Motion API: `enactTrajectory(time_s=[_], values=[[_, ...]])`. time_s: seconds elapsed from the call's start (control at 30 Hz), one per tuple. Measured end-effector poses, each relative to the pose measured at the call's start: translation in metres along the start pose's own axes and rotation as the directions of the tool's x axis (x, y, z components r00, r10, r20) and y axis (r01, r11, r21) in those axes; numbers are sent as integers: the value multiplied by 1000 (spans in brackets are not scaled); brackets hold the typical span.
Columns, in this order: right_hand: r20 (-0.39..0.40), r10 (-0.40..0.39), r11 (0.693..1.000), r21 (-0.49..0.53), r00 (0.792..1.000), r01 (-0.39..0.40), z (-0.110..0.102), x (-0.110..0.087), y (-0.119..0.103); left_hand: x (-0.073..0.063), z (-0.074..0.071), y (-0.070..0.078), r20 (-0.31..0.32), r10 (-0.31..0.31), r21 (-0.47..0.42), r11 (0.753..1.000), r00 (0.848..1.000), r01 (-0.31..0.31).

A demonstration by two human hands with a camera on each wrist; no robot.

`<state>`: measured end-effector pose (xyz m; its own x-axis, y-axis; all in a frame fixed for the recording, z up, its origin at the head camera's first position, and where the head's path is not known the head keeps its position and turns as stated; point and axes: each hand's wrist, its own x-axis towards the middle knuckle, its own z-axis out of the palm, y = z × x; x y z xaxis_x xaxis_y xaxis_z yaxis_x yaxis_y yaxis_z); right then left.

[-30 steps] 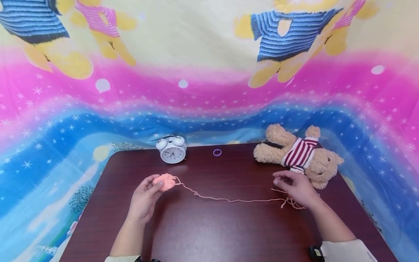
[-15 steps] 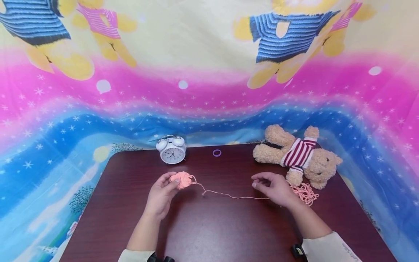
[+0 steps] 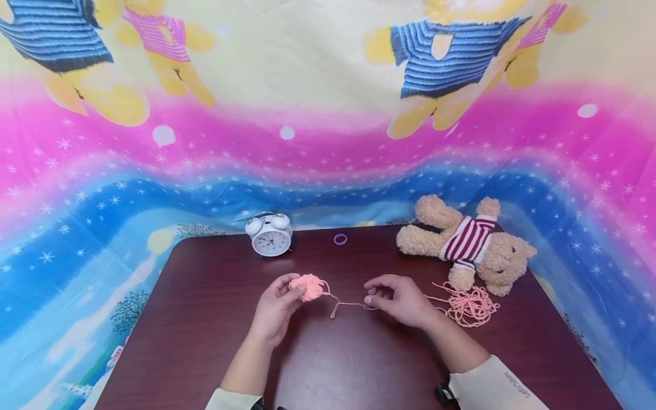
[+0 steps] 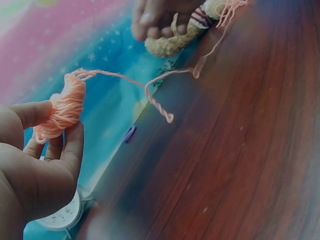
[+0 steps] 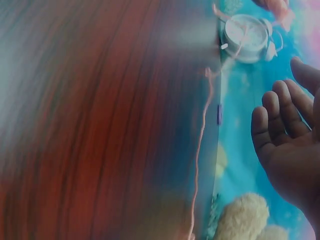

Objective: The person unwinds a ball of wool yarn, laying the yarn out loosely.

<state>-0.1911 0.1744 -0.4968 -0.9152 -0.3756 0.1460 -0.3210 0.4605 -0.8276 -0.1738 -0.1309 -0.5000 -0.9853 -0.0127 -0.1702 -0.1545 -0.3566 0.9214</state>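
Note:
A small bundle of peach yarn (image 3: 308,288) is pinched between the thumb and fingers of my left hand (image 3: 273,312), raised over the middle of the table. From it a strand (image 4: 117,75) runs toward the right, with a short twisted end (image 4: 162,111) hanging down. My right hand (image 3: 402,300) hovers a little to the right of the bundle, fingers loosely bent. In the right wrist view its fingers (image 5: 280,107) hold nothing, and the strand (image 5: 200,135) passes apart from them. A loose tangle of the same yarn (image 3: 472,307) lies behind the right hand.
A white twin-bell alarm clock (image 3: 271,235) stands at the table's back left. Right of it lies a purple ring (image 3: 340,239). On the right a teddy bear (image 3: 468,242) in a striped shirt lies on its side, beside the tangle. A printed curtain (image 3: 328,148) borders the dark table (image 3: 338,364).
My left hand has carried the yarn bundle to the right. The right hand has moved left, away from the tangle, so the hands are closer together and the tangle shows more fully.

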Motion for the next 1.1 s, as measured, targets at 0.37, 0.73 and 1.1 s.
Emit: enactTrajectory(time_s=[0.37, 0.73, 1.1], values=[[37, -118, 992, -47, 992, 119, 27, 12, -13, 2, 21, -10, 49, -13, 3, 1000, 999, 13], [23, -112, 992, -55, 993, 113, 35, 17, -17, 2, 33, -10, 83, -17, 3, 1000, 996, 17], [16, -111, 994, -21, 994, 112, 31, 16, -15, 4, 29, -11, 80, -21, 7, 1000, 997, 21]])
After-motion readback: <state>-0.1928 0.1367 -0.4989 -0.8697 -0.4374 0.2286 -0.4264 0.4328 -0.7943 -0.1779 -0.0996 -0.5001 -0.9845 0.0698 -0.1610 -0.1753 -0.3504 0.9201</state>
